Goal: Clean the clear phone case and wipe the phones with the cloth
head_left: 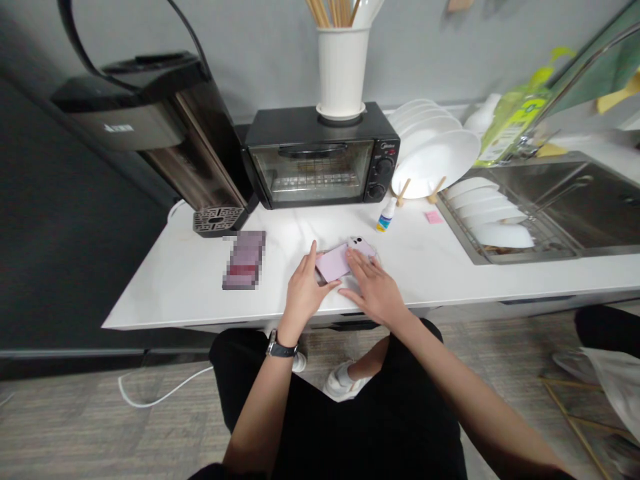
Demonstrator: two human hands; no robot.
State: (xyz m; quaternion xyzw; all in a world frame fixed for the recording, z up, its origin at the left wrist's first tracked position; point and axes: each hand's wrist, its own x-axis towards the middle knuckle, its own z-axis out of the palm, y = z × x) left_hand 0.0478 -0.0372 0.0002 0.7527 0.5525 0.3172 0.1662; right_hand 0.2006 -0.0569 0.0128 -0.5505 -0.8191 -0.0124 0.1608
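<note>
White counter (200, 280): pink phone (356, 247) flat, long axis upper-right.

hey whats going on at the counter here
A person sits at a white counter with both hands on a pale purple phone and a matching flat piece, maybe its case. The left hand touches the case's edge; the right hand lies flat over the phone. A toaster oven stands behind them.
</note>
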